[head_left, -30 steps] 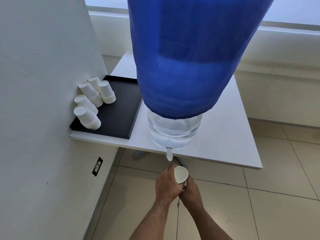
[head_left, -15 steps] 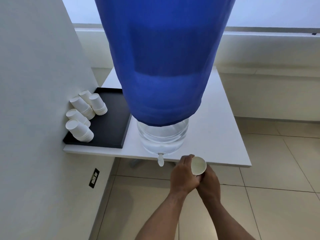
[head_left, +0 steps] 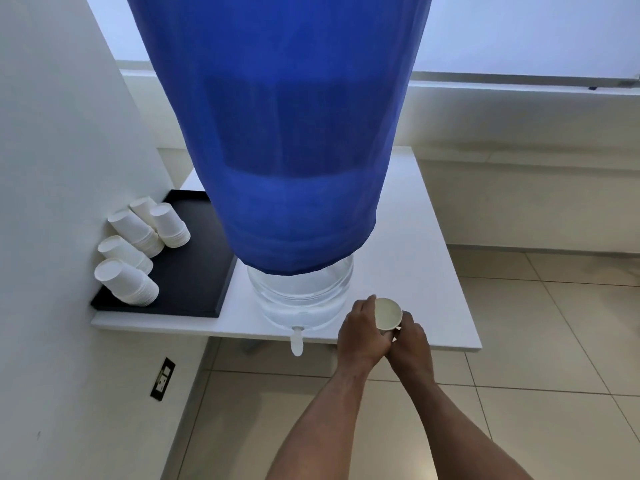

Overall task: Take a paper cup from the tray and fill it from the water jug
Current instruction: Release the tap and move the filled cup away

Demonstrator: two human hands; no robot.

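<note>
A white paper cup [head_left: 388, 313] is held upright between both hands, over the front edge of the white table [head_left: 446, 271], to the right of the jug's spout [head_left: 297, 342]. My left hand [head_left: 362, 336] wraps its left side and my right hand [head_left: 410, 344] cups its right side and base. Pale liquid seems to fill the cup. The water jug [head_left: 301, 292] stands clear at the bottom under a blue cloth cover [head_left: 284, 133]. The black tray [head_left: 194, 271] on the left carries several stacks of upturned white cups [head_left: 128, 282].
A white wall [head_left: 62, 168] closes the left side, with a dark socket plate [head_left: 162, 378] low down. Beige tiled floor [head_left: 519, 375] lies below and to the right of the table. A low ledge runs along the back.
Both hands have carried the cup up and to the right, from below the spout to above the table's front edge. The view has tilted upward.
</note>
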